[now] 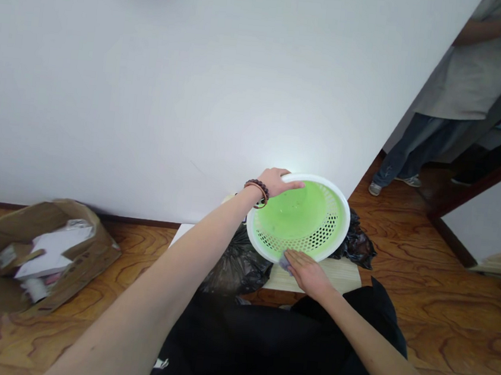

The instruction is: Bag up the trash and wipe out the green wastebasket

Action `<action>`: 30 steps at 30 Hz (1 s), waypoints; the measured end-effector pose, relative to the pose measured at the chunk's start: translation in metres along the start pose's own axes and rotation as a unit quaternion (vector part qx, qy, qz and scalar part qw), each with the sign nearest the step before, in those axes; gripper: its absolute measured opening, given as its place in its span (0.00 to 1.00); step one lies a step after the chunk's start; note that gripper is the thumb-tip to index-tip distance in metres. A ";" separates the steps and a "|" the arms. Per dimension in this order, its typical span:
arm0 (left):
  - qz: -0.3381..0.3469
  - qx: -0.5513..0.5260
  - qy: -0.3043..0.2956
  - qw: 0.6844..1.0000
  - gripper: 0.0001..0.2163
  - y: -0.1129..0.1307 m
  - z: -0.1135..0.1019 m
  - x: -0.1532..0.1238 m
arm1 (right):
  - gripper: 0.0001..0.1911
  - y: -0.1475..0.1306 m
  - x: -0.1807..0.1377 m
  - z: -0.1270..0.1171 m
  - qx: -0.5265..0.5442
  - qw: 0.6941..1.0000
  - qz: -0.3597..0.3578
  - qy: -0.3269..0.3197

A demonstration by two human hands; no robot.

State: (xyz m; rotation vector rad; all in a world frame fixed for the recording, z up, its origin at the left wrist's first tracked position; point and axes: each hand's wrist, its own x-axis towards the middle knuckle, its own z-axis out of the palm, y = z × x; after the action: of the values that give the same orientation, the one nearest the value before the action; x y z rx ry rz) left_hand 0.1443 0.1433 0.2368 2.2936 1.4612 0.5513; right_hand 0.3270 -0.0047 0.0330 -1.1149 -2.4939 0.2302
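A green plastic colander [295,213] with a white rim is tilted in front of me, its inside facing me. My left hand [278,183] grips the far left part of the rim, thumb over the inside and the other fingers behind it. At the near edge, my right hand [307,271] presses a small greyish-purple cloth [286,263] against the rim. Most of the cloth is hidden under those fingers. Below the colander is a pale wooden board [330,277], with a black plastic bag [237,266] on its left and another dark bag [358,243] on its right.
A white wall [154,82] rises right behind the colander. On the wooden floor [456,316] at left stands an open cardboard box [84,274] holding papers and packaging. Another person [458,84] stands at the upper right, near a doorway.
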 end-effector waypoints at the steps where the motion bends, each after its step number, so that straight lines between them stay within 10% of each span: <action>1: 0.001 0.002 0.002 1.000 0.32 0.001 0.000 0.000 | 0.23 0.001 -0.001 -0.002 -0.002 1.000 0.004 -0.002; 13: 0.000 0.025 0.006 1.000 0.32 -0.004 -0.002 0.000 | 0.25 -0.064 0.061 0.024 0.031 0.995 0.077 0.063; 23: -0.003 0.013 0.010 1.000 0.31 -0.007 -0.001 -0.002 | 0.23 -0.011 0.009 0.004 -0.014 1.000 0.012 0.000; 30: 0.008 0.030 0.009 0.999 0.29 -0.002 -0.004 -0.003 | 0.24 -0.043 0.035 0.016 -0.019 0.998 0.063 0.011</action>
State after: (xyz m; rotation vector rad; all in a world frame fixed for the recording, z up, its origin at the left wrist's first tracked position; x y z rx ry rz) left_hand 0.1396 0.1420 0.2385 2.3543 1.4880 0.5398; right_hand 0.2697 -0.0073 0.0418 -1.2840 -2.4212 0.2057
